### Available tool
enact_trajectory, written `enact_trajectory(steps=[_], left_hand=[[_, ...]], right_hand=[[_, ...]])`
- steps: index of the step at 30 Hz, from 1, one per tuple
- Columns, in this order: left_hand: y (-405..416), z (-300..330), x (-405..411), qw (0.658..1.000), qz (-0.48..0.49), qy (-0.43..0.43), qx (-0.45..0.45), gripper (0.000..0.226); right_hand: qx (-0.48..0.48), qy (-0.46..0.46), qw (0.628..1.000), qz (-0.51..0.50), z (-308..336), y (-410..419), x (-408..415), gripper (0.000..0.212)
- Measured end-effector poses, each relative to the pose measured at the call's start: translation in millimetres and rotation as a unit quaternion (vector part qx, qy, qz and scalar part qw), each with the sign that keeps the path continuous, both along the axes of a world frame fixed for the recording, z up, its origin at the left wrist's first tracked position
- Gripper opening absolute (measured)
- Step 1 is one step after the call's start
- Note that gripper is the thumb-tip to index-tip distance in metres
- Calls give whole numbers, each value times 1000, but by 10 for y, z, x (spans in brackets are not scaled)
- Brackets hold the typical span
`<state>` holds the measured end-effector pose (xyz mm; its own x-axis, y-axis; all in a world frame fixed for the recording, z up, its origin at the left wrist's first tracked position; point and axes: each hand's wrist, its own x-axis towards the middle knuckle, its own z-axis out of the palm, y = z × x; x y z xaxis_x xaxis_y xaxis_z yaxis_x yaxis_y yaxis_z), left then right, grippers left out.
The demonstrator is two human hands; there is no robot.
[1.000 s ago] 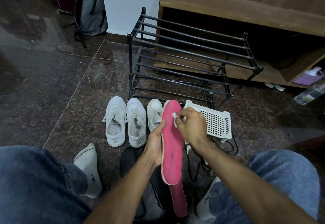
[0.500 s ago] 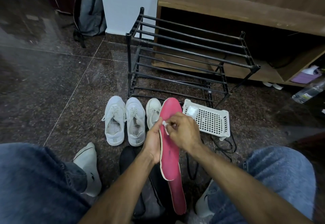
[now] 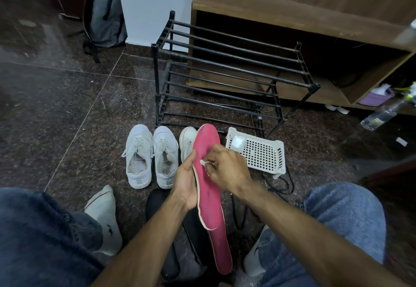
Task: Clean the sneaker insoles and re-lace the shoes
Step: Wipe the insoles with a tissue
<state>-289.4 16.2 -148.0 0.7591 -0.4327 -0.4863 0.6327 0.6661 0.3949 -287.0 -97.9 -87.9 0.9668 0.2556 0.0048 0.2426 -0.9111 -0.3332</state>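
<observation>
My left hand [image 3: 186, 183] grips the left edge of a pink insole [image 3: 208, 187] held upright in front of me. My right hand [image 3: 227, 169] pinches a small white wipe [image 3: 203, 163] and presses it on the insole's upper half. A second pink insole [image 3: 221, 248] lies on the floor below, partly behind the held one. Two white sneakers [image 3: 149, 156] stand side by side on the floor to the left; a third white sneaker [image 3: 187, 142] shows behind the held insole. Black laces [image 3: 238, 214] trail on the floor at the right.
A white perforated basket [image 3: 263, 154] with a white pad in its corner sits right of the insole. A black metal shoe rack [image 3: 227, 79] stands behind, before a wooden cabinet [image 3: 292, 12]. My knees in jeans flank the work area. A plastic bottle [image 3: 380, 115] lies far right.
My right hand with the wipe has moved down the insole from near its toe toward the middle. My left hand keeps holding the insole's edge.
</observation>
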Motion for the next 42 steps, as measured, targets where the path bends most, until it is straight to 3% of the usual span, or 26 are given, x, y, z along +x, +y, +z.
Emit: enact_trajectory(steps=[7, 10, 14, 17, 21, 28, 30, 35, 42], left_hand=[[27, -25, 22, 999, 12, 5, 41, 56], [-43, -11, -4, 999, -11, 2, 30, 55], [-17, 18, 18, 1000, -3, -6, -1, 53], [64, -22, 73, 1000, 28, 5, 12, 55], [53, -36, 93, 999, 35, 22, 26, 56], [-26, 32, 44, 1000, -8, -13, 16, 50], [2, 38, 62, 1000, -1, -10, 27, 51], [41, -13, 122, 998, 39, 18, 42, 62], [-84, -19, -5, 998, 3, -2, 60, 48]], right_hand=[[-36, 31, 987, 156, 19, -30, -325, 19], [-43, -27, 993, 109, 23, -48, -117, 20], [-7, -30, 999, 24, 4, -23, 50, 24], [40, 12, 997, 62, -22, 58, -170, 21], [21, 57, 995, 80, 16, 28, -326, 20], [61, -4, 981, -183, -32, -68, 198, 11], [59, 10, 983, -174, -24, -29, 140, 10], [5, 64, 998, -22, -43, 24, -246, 13], [52, -44, 979, -194, -80, -78, 478, 15]])
